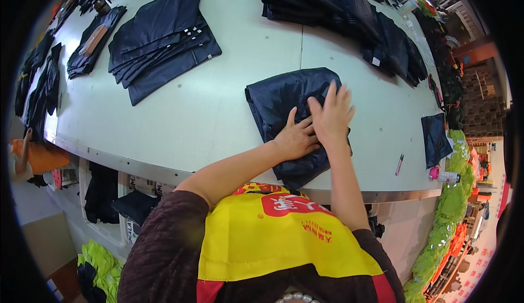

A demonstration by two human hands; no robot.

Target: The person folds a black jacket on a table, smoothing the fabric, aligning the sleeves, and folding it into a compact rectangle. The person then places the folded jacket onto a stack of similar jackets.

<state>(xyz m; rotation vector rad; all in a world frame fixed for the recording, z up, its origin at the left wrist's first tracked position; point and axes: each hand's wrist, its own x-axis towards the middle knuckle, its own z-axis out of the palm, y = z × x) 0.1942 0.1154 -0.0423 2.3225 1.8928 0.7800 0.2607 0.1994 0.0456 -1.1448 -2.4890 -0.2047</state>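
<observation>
A folded dark navy garment [275, 98] of thin, slightly shiny fabric lies on the white table near its front edge. My left hand [297, 138] rests flat on the middle of it, fingers apart. Just to the right, my right hand [332, 116] is also on the fabric, its fingers stretched toward the far right corner and a little blurred. The two hands touch or nearly touch at the left fingertips. Neither one grips the cloth. Part of the garment is hidden under my hands and wrists.
Stacks of folded navy garments lie at the left [158, 30] and far right [322, 3] of the table [218, 106]. A pink pen [399, 164], a small bottle [445, 176] and a navy piece [435, 139] lie at the right. Bright green fabric [447, 221] hangs beside the table.
</observation>
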